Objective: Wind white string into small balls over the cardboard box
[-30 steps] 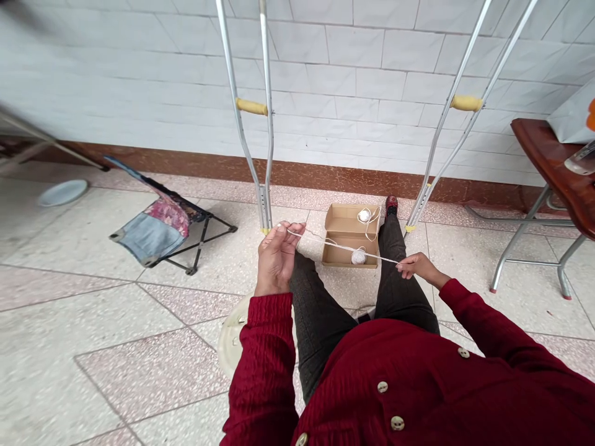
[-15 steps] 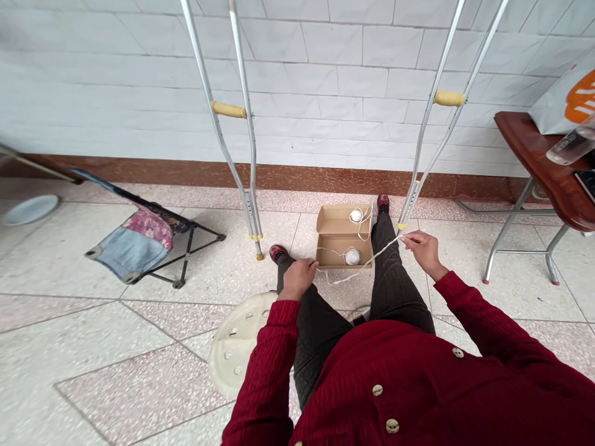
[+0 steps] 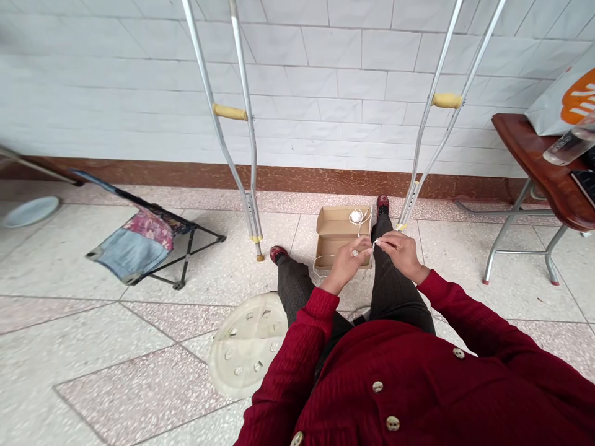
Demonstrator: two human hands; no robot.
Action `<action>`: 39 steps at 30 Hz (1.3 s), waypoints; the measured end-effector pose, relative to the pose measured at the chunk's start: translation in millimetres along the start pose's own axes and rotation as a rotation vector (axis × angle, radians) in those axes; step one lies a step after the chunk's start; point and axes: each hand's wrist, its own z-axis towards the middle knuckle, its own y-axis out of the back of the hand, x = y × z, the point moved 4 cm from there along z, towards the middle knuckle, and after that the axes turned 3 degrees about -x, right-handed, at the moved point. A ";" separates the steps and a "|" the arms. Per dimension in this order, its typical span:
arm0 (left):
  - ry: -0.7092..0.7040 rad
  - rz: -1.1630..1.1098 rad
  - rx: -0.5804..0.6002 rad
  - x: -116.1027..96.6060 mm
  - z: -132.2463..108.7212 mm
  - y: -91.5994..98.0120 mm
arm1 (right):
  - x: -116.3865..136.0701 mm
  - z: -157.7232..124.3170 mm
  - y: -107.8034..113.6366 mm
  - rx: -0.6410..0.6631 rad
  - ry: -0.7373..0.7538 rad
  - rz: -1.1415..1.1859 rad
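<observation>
White yarn (image 3: 375, 244) is pinched between the fingertips of both hands in the head view, with the left hand (image 3: 348, 260) and right hand (image 3: 403, 253) held close together, just a short bit of strand showing between them. They're over the right side of an open cardboard box (image 3: 329, 246) on the floor, between the person's feet. One white ball (image 3: 356, 216) sits in the upper half of the box, loose yarn beside it; the lower half is mostly blocked by the left hand, and a thin loop hangs past the box's left edge. Two crutches (image 3: 230, 111) stand by the tiled wall, a folding stool (image 3: 139, 248) is off left, and a clear bottle (image 3: 564, 148) lies on the reddish-brown tabletop (image 3: 525, 145) at right.
</observation>
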 end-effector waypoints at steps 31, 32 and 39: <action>-0.050 0.967 0.192 -13.7 -2.0 35.6 | -2.4 10.2 -16.0 0.559 -0.631 0.544; -0.050 0.970 0.196 -15.0 -1.6 35.7 | -5.0 5.3 -20.3 0.594 -0.677 0.583; -0.045 1.080 0.230 -22.1 4.3 42.5 | -14.5 -18.7 -27.7 0.541 -0.665 0.562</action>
